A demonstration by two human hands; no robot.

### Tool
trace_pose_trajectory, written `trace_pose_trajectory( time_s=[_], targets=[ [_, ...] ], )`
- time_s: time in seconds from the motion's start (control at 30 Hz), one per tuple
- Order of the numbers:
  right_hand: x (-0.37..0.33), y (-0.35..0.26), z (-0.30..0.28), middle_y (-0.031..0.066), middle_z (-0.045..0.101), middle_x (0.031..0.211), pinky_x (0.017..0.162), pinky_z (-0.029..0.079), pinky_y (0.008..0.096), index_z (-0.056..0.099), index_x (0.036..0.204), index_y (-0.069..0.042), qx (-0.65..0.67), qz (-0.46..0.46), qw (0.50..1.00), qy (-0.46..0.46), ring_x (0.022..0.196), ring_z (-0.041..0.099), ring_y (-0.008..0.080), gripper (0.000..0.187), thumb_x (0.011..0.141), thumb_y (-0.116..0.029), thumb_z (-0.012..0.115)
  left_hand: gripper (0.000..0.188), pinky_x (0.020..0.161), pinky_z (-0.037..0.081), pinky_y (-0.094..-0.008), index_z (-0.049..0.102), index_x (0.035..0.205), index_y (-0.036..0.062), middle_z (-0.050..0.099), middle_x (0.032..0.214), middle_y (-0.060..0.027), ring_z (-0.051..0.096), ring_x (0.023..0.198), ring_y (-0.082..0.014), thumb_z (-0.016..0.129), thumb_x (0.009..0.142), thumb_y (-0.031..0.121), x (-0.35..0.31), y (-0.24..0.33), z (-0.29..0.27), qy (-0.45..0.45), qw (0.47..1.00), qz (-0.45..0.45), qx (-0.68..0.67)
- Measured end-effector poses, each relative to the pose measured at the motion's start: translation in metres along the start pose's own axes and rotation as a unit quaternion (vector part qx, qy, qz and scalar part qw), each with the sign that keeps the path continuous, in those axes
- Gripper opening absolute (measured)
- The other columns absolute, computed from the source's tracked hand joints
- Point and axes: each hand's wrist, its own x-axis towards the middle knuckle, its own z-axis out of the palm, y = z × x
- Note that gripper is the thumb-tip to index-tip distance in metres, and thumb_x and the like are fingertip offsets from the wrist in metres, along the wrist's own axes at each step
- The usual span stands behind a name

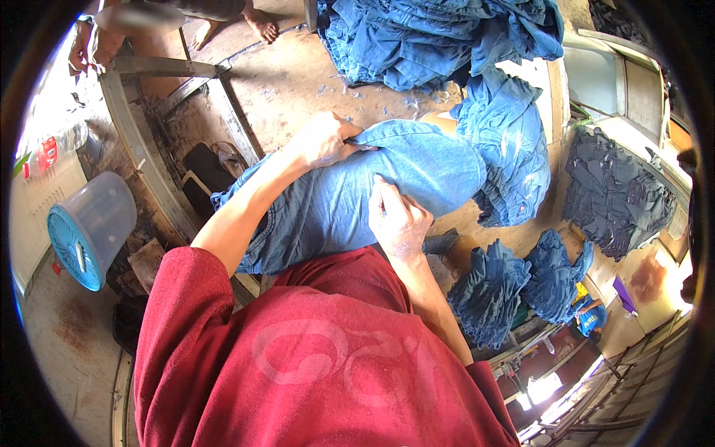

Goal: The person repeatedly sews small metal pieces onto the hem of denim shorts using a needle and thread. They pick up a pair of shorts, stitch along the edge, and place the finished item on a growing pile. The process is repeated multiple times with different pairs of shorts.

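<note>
Across the lap of the person in a red shirt [320, 343] lies a blue denim garment [320, 201]; on it the right hand [400, 220] rests with curled fingers, and I cannot tell if they pinch the cloth, while the left hand [324, 139], somewhat farther, is closed on the garment's far edge. Beyond its right end there is a bundle of light blue denim [506, 149], and farther away a large heap of blue denim [439, 37] lies to the right of another person's bare feet [261, 26].

The denim garment [339, 195] is faded blue, the shirt [298, 328] maroon.
</note>
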Motion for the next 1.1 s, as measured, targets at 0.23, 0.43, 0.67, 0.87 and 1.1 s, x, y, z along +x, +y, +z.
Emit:
trace_pose_trajectory(
  time_s=[0.23, 0.43, 0.67, 0.87, 1.1],
  targets=[
    [-0.007, -0.002, -0.009, 0.0067, 0.071, 0.073, 0.052, 0.053, 0.0336, 0.075, 0.097, -0.008, 0.039, 0.016, 0.999, 0.008, 0.056, 0.07, 0.0216, 0.008, 0.09, -0.005, 0.075, 0.025, 0.069, 0.057, -0.0468, 0.083, 0.096, 0.0112, 0.073, 0.079, -0.017, 0.073, 0.073, -0.0363, 0.077, 0.091, 0.035, -0.001, 0.003, -0.003, -0.005, 1.0, -0.012, 0.028],
    [0.0, 0.002, -0.002, 0.0075, 0.071, 0.073, 0.051, 0.052, 0.0343, 0.075, 0.098, -0.008, 0.027, 0.001, 1.0, 0.006, 0.055, 0.069, 0.0225, 0.008, 0.09, -0.007, 0.075, 0.027, 0.07, 0.057, -0.0472, 0.083, 0.098, 0.0124, 0.073, 0.079, -0.0165, 0.073, 0.073, -0.0362, 0.077, 0.091, 0.037, 0.0, 0.002, -0.002, -0.016, 1.0, -0.024, 0.012],
    [-0.004, 0.002, -0.009, 0.0063, 0.071, 0.071, 0.052, 0.052, 0.0339, 0.076, 0.101, -0.009, 0.018, 0.005, 1.0, -0.024, 0.056, 0.07, 0.0225, 0.013, 0.089, -0.006, 0.076, 0.025, 0.068, 0.057, -0.0477, 0.083, 0.096, 0.012, 0.073, 0.078, -0.0174, 0.073, 0.072, -0.0366, 0.077, 0.091, 0.036, 0.001, 0.007, -0.007, -0.017, 0.999, -0.015, 0.041],
    [-0.003, 0.002, -0.003, 0.0062, 0.07, 0.068, 0.053, 0.054, 0.0346, 0.076, 0.103, -0.01, 0.017, 0.012, 1.0, 0.005, 0.056, 0.07, 0.0236, 0.015, 0.089, -0.006, 0.076, 0.025, 0.068, 0.057, -0.0471, 0.082, 0.095, 0.0115, 0.073, 0.078, -0.0175, 0.073, 0.071, -0.0364, 0.077, 0.091, 0.036, 0.001, 0.007, -0.006, -0.023, 0.998, -0.017, 0.05],
    [0.001, -0.005, -0.013, 0.0076, 0.07, 0.068, 0.052, 0.053, 0.0353, 0.074, 0.096, -0.011, 0.005, 0.04, 0.998, -0.045, 0.055, 0.07, 0.0227, 0.007, 0.09, -0.007, 0.076, 0.025, 0.069, 0.058, -0.0468, 0.082, 0.097, 0.0119, 0.073, 0.077, -0.0171, 0.073, 0.073, -0.0359, 0.076, 0.09, 0.035, 0.0, 0.005, -0.003, -0.021, 0.998, -0.038, 0.039]
  ],
)
